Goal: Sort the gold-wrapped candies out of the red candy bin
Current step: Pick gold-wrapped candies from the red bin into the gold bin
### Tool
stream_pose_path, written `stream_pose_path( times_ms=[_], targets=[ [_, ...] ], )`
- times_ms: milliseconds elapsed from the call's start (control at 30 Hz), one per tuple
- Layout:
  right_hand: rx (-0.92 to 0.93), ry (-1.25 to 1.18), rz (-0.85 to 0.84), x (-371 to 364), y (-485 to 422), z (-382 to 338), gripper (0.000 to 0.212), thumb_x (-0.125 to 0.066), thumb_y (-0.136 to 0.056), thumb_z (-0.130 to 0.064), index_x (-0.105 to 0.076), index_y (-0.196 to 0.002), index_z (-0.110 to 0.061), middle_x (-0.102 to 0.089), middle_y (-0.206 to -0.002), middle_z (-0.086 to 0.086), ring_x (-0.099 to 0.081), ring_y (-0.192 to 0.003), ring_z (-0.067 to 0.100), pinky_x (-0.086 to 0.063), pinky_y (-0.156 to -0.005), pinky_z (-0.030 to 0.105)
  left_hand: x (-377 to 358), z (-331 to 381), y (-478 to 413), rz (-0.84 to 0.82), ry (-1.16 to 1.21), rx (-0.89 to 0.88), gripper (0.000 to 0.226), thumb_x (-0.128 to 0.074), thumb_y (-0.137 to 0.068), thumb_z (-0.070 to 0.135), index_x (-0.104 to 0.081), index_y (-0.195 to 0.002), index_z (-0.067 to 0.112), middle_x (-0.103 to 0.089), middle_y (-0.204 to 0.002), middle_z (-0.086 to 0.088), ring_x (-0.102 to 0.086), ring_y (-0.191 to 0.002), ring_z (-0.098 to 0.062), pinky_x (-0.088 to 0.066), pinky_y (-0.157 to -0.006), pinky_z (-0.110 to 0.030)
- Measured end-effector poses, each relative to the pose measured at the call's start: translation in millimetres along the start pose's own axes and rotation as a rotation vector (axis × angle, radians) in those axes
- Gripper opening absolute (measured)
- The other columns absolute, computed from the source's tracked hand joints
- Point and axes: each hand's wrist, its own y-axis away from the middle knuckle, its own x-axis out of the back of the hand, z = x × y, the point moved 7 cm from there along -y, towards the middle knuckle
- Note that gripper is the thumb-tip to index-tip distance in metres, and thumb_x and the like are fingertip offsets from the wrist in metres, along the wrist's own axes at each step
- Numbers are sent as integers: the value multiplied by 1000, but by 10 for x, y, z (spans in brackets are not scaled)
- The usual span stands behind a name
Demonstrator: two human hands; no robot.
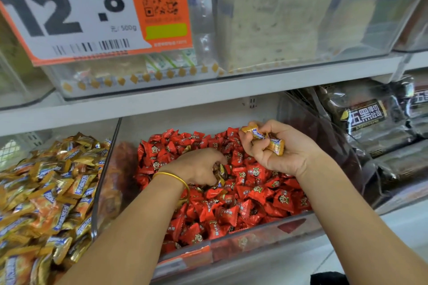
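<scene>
Above, a white shelf (pixel 208 90) carries clear upper bins (pixel 278 30), the left of them fronted by a price sign (pixel 69 11) reading 12.8 with an orange panel and a printed code. Below the shelf stand three compartments side by side. At left, a gold bin (pixel 105 146) is heaped with gold-and-orange wrapped sweets. At centre, the red bin (pixel 243 245), clear-walled, is filled with red candies (pixel 254 196), each with a small printed face. At right, dark packets (pixel 375 122) with white lettering lie stacked behind a slanted clear wall.

Both bare forearms reach in from the lower edge over the red bin. The left hand (pixel 199 166) lies knuckles up on the middle of the red heap, its fingers and thumb curled down round a brown-gold candy (pixel 220 171) that sits among the red ones. The right hand (pixel 284 148) is raised over the back right part of the same bin, palm turned toward the camera, its fingers curled round several gold candies (pixel 266 139); one end of a wrapper juts out above the fingers and another end shows below them.

A thin gold bangle (pixel 173 177) circles the left wrist, touching the red candies beneath it
</scene>
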Motion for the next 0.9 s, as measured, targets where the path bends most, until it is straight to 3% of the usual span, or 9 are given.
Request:
stream_pose_path(
  times_ms=[267, 500, 567, 633, 700, 800, 900],
  targets=[
    [19, 41, -1, -21, 11, 10, 11, -50, -73, -2, -57, -80, -5, -60, -82, 18, -58, -61, 19, -40, -34, 14, 55, 7, -8, 195, -88, 26, 28, -67, -83, 26, -64, -111, 23, -57, -121, 5, -55, -109, -18, -49, -88, -36],
    [45, 69, 14, -32, 43, -2, 11, -60, -71, -7, -54, -81, -6, -56, -81, 13, -56, -61, 16, -38, -33, 13, 448, 28, 281, 376, 134, 46, 36, -65, -85, 33, -61, -117, 18, -56, -119, -2, -54, -108, -21, -44, -93, -35],
    [61, 104, 14, -87, 91, 33, 19, -64, -69, -8, -52, -84, -6, -54, -79, 10, -55, -60, 14, -36, -31, 12, 574, 70, 470, 423, 151, 38, 35, -61, -88, 34, -59, -119, 16, -57, -119, -3, -54, -108, -21, -44, -91, -31],
    [115, 225, 18, -191, 158, 88, 12, -61, -75, -4, -52, -80, -8, -54, -74, 9, -55, -54, 14, -34, -30, 11, 695, 105, 716, 446, 187, 29, 32, -58, -90, 33, -59, -116, 14, -60, -116, -3, -56, -104, -20, -42, -84, -25],
    [190, 393, 9, -371, 237, 197, 16, -55, -84, 0, -53, -75, -12, -54, -65, 9, -54, -49, 15, -32, -30, 11, 794, 104, 1025, 454, 253, 5, 25, -56, -91, 29, -60, -107, 9, -63, -104, -5, -59, -85, -14, -41, -72, -23],
    [273, 555, -85, -782, 386, 515, 17, -55, -86, 3, -57, -76, -11, -58, -57, 7, -57, -49, 17, -31, -30, 13, 828, -99, 1527, 420, 385, 34, 13, -54, -93, 25, -56, -94, 12, -63, -71, 4, -47, -40, 2, -36, -43, -13],
    [314, 716, -182, -1270, 394, 959, 17, -59, -85, 3, -61, -75, -11, -62, -61, 7, -61, -52, 17, -35, -33, 15, 788, -519, 2028, 376, 494, 143, 14, -53, -94, 19, -52, -81, 14, -55, -45, 11, -41, -32, 0, -33, -37, -15]
  ],
)
